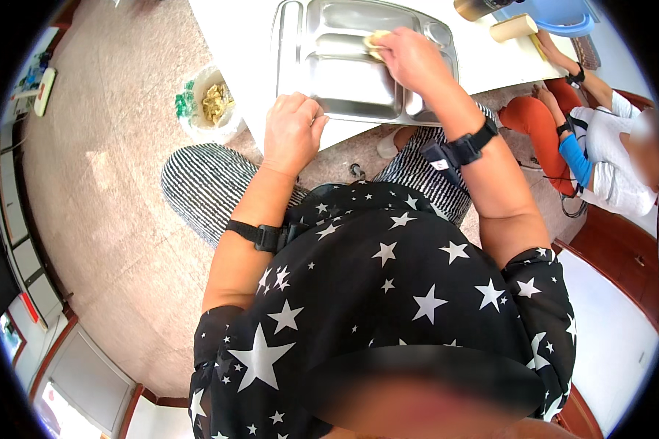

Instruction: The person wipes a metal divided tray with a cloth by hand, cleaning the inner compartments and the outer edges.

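Observation:
A stainless steel compartment tray (pixel 348 77) lies on the white table in front of me, near its edge. My right hand (pixel 415 64) reaches over the tray from the right, its fingers closed on a small yellow piece (pixel 375 44), perhaps a sponge or cloth, against the far middle of the tray. At the tray's near left corner rests my left hand (pixel 293 132), its fingers curled at the rim. The undersides of those fingers are hidden.
Left of my knee stands a white bin (pixel 234 128) holding yellowish scraps and green wrapping. On the white table (pixel 238 44), a beige cylinder (pixel 512 28), a dark container (pixel 477 7) and a blue basin (pixel 567 28) stand far right. Another person (pixel 600 146) sits at the right.

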A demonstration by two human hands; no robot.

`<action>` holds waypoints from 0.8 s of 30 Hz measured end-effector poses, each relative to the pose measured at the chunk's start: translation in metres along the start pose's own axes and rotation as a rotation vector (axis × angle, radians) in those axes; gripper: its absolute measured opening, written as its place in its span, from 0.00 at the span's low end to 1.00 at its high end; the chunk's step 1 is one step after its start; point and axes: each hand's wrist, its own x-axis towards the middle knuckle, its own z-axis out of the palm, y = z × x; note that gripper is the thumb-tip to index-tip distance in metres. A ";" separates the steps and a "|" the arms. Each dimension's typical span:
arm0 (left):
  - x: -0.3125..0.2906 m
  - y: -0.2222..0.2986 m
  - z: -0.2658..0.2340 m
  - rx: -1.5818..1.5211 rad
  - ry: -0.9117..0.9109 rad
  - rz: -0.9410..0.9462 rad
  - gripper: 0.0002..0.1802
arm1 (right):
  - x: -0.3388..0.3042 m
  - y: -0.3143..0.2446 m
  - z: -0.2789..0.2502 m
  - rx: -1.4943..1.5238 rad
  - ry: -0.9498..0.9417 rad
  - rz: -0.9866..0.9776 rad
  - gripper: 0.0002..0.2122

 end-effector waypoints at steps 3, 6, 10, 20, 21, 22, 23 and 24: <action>0.000 0.001 -0.001 0.012 -0.040 -0.019 0.10 | 0.025 -0.033 0.023 0.108 0.128 -0.181 0.08; -0.001 0.001 -0.001 0.028 -0.037 -0.034 0.10 | 0.030 -0.045 0.022 0.115 0.105 -0.241 0.08; -0.003 0.000 0.003 0.029 -0.016 -0.041 0.09 | 0.015 -0.025 -0.006 -0.087 -0.149 -0.108 0.08; 0.001 -0.004 0.003 -0.015 0.031 0.020 0.10 | 0.030 -0.028 0.019 0.060 0.017 -0.165 0.07; 0.000 -0.004 0.004 -0.009 0.022 0.010 0.09 | 0.033 -0.041 0.026 0.076 0.067 -0.228 0.07; -0.001 -0.006 0.005 -0.002 0.019 -0.005 0.09 | 0.038 -0.053 0.032 0.091 0.116 -0.296 0.08; -0.001 -0.007 0.006 0.005 0.016 -0.019 0.08 | 0.041 -0.062 0.034 0.105 0.165 -0.364 0.09; 0.000 -0.008 0.006 0.002 0.026 -0.008 0.09 | 0.035 -0.067 0.032 0.115 0.168 -0.393 0.09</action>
